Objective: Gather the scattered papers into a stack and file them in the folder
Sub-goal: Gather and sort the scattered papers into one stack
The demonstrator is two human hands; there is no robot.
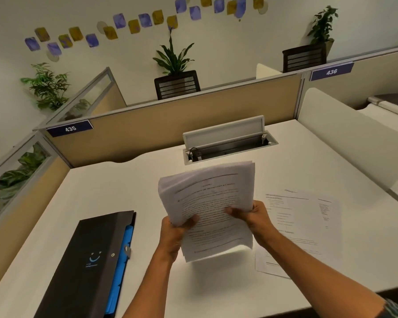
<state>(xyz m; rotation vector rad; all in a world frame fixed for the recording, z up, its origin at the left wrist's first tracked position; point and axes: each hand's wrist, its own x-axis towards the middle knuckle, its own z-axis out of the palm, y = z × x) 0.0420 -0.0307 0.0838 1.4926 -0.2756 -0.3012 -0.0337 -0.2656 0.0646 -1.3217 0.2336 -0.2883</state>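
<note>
Both hands — left hand (175, 228), right hand (251, 214) — grip my stack (207, 203) at centre frame by its sides; it's light, floppy, slippery — I'd pinch the edges. Loose sheets (303, 221) lie right, folder (90, 260) lower left.

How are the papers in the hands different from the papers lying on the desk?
The held stack is lifted off the desk and tilted, while the loose papers lie flat on it. The held stack is thick with many sheets; the loose papers are only a few, spread out. The left hand and right hand grip the stack; nothing touches the loose papers. Both are white printed pages.
</note>
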